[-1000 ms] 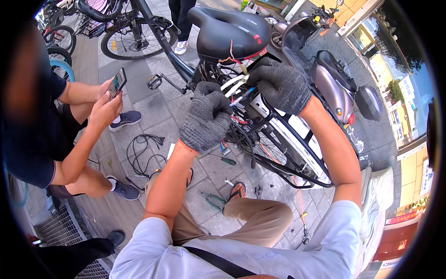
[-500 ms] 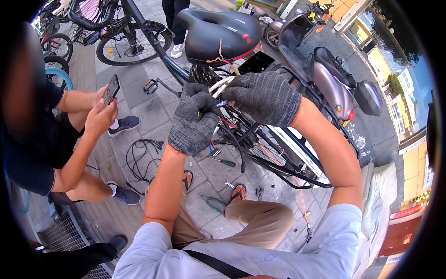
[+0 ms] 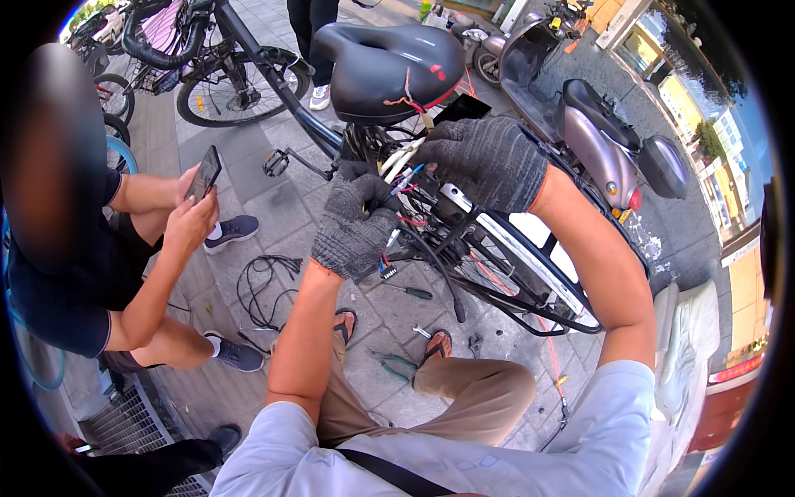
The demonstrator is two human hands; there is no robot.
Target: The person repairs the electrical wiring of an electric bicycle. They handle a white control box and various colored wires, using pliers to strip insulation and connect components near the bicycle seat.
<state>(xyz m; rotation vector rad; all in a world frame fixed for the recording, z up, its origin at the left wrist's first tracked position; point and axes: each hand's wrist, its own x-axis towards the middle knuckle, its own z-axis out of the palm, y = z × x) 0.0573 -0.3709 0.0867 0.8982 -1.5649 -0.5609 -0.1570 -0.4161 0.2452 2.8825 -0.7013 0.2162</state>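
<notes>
Both my hands wear grey knitted gloves and work at a bundle of thin coloured wires [image 3: 406, 178] below the bicycle saddle [image 3: 389, 70]. My left hand [image 3: 354, 225] is closed, its thumb and fingers pinching at the wires. To the right, my right hand [image 3: 490, 164] is closed too, its fingertips on a thin wire with a blue end. Thick white cables [image 3: 401, 159] run between the hands. The right palm hides part of the bicycle's frame. Below the wires sits a white-and-black rear rack [image 3: 530, 248].
Pliers [image 3: 393, 364], a screwdriver [image 3: 411, 291], a wrench [image 3: 421, 330] and a coiled black cable [image 3: 263, 286] lie on the paving. At left a person holds a phone [image 3: 203, 174]. A scooter [image 3: 592, 149] stands at the right, and a metal grate [image 3: 124, 427] lies at lower left.
My hands have moved slightly apart, uncovering more of the wires. The small silvery-blue piece between my fingertips has shifted, and a blue wire end now shows by my right fingers. The view has shifted slightly.
</notes>
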